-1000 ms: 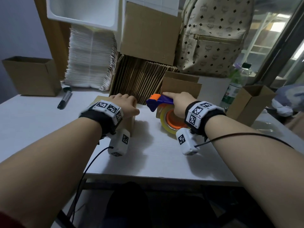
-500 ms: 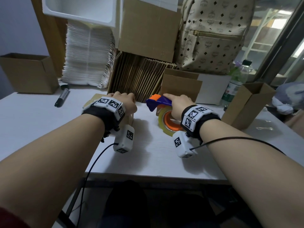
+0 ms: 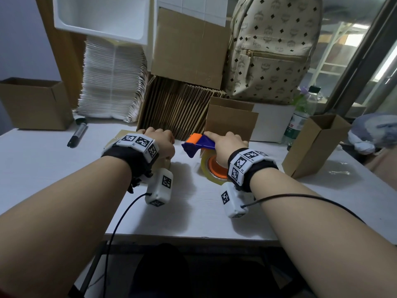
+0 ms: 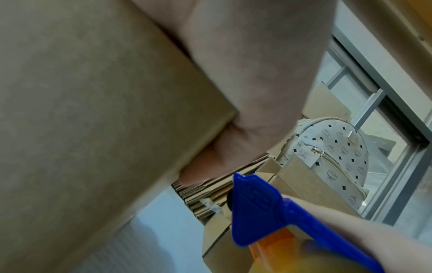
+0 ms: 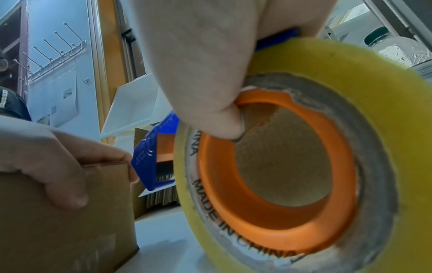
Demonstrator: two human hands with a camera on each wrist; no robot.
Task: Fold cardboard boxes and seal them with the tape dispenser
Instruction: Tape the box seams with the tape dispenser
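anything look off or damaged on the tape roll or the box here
One thing: the tape roll's grey cardboard core is ragged and torn along its inner edge, near the right hand's thumb, with a chipped patch beside the orange hub. The box under the left hand looks intact.

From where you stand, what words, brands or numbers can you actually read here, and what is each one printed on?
"MADE IN CHINA": inner ring of the tape roll, right wrist view.
"...INA": the same ring, higher up, cut off by the thumb of the right hand.
"MCM": backpack, left wrist view.
Bottle label: too small to read.
Wrist bands: square code patterns; their tiny letters are unreadable.
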